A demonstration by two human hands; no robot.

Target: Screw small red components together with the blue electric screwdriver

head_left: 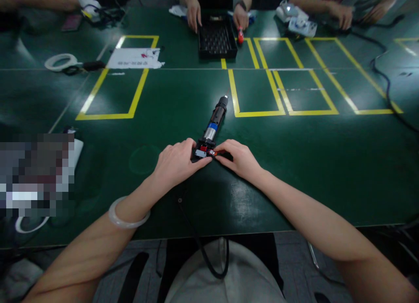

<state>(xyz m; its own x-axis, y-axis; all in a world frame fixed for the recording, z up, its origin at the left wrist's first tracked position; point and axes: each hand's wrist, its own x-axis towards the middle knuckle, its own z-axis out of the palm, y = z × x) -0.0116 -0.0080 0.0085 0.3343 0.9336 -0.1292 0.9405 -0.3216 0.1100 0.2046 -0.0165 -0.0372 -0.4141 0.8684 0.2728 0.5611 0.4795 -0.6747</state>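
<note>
Black-silver tool [212, 129] | left hand [175, 162]: gripping near end | right hand [240, 158]: pinching red-white piece [212, 153]

Your left hand [176, 161] and right hand [240, 159] crowd both sides of the tool's [212, 127] near end. To your right, open table [321, 168] gives a wide passage, up to a black cable [388, 83] crossing the far right. A pixelated item [41, 172] narrows your left. Straight ahead, beyond the tool, a tray [218, 54] blocks the way.
</note>
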